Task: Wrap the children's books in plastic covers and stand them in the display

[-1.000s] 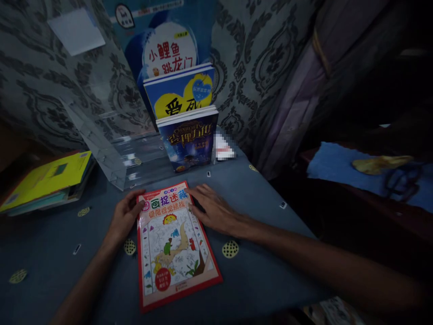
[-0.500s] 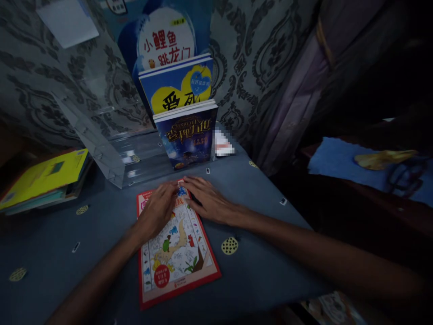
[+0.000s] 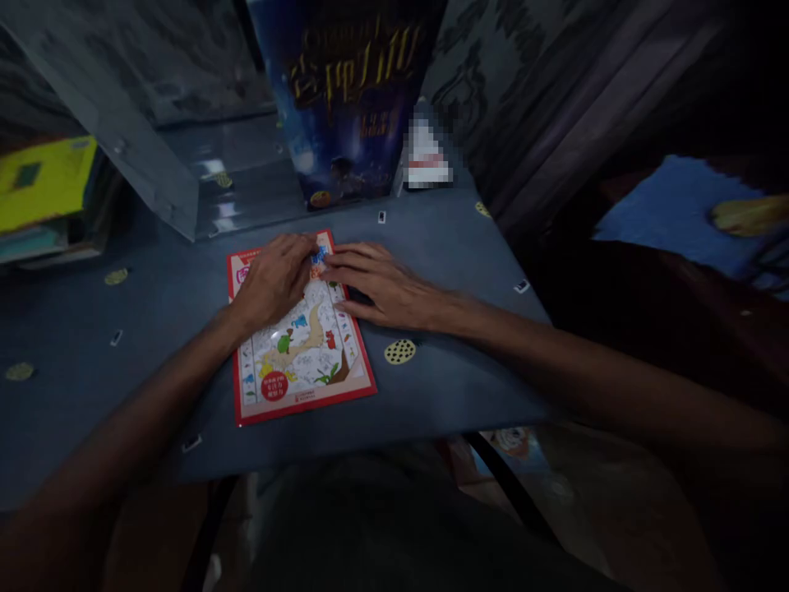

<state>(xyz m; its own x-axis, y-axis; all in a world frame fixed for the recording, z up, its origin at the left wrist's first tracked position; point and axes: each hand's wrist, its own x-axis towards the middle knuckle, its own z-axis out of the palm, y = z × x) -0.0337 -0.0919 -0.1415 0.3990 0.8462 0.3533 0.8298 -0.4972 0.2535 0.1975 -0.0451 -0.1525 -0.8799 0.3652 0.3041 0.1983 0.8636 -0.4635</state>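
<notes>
A red-bordered picture book [image 3: 308, 345] lies closed on the dark grey-blue tabletop, its cover showing a line drawing with small coloured animals. Across the upper left of the cover rests my left hand [image 3: 277, 275], palm down with its fingers stretched out. My right hand [image 3: 382, 288] lies over the book's right edge, fingers spread and their tips on the cover near the blue title lettering. Both hands hide part of the title. Neither one grips anything.
Behind the picture book stands a dark blue book [image 3: 357, 107] in a clear acrylic rack [image 3: 166, 173]. A stack of books with a yellow cover [image 3: 46, 185] sits at the left. To the right, beyond the table edge, is a blue cloth [image 3: 671, 218] with a yellowish object on it.
The view has tilted downward, so the table's front edge now shows and the upper books have left the frame. My right fingers have slid slightly down the cover and spread more.
</notes>
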